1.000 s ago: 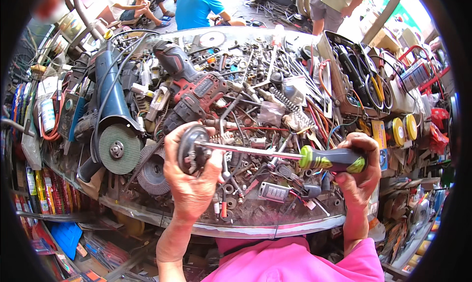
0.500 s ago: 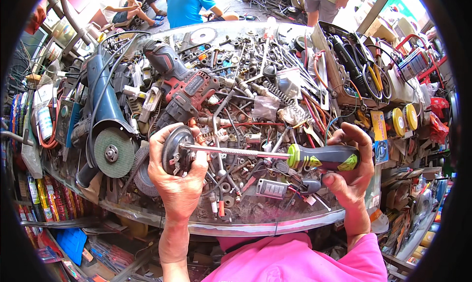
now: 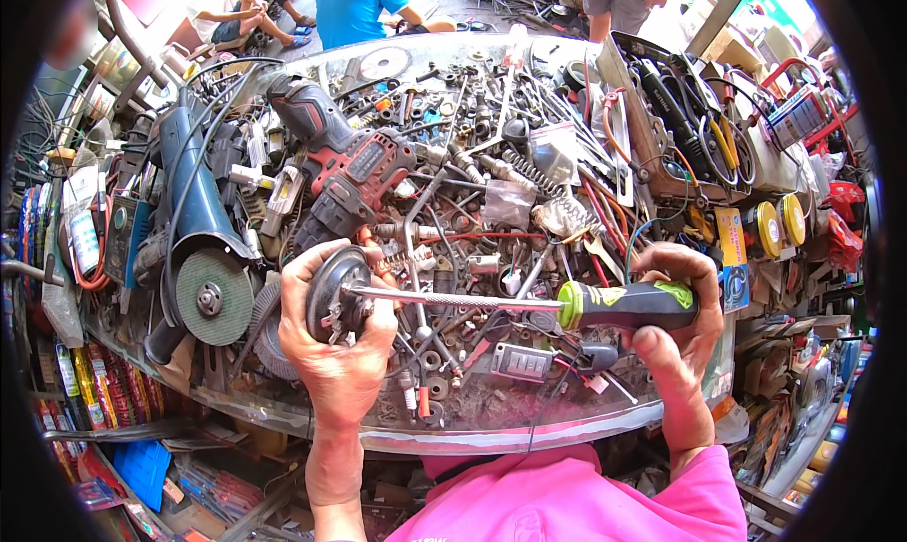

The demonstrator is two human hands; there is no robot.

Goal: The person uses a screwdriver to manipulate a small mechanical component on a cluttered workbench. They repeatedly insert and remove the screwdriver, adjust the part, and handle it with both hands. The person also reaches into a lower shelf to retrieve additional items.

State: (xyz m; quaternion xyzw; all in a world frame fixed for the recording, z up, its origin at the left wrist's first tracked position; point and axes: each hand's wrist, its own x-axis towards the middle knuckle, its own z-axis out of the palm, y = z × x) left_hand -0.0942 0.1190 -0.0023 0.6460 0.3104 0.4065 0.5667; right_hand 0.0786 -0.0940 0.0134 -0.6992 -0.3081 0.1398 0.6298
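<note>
My left hand point(image 3: 335, 372) is closed around a round black part point(image 3: 331, 296) with metal fittings on its face. A screwdriver point(image 3: 605, 306) with a black and green handle lies level across the middle, its steel shaft meeting that part at the tip end. My right hand point(image 3: 685, 362) grips the handle, thumb below it and fingers curled over the far side. Just beyond my left hand lie a red and black cordless power tool point(image 3: 354, 178) and a grey flap wheel point(image 3: 269, 339). Loose bolts, springs and wires surround both hands on the cluttered bench point(image 3: 501, 414).
An angle grinder point(image 3: 194, 178) lies at left. An open tool case point(image 3: 680, 126) and yellow tins point(image 3: 770, 230) are at right. Beyond the bench, a person in blue point(image 3: 354, 13) sits, another sits at left point(image 3: 227, 13), and someone stands at right point(image 3: 624, 3).
Both hands have shifted slightly left with the black part and screwdriver. The handle has turned in my right hand, its green pattern facing differently. The view has also shifted a little.
</note>
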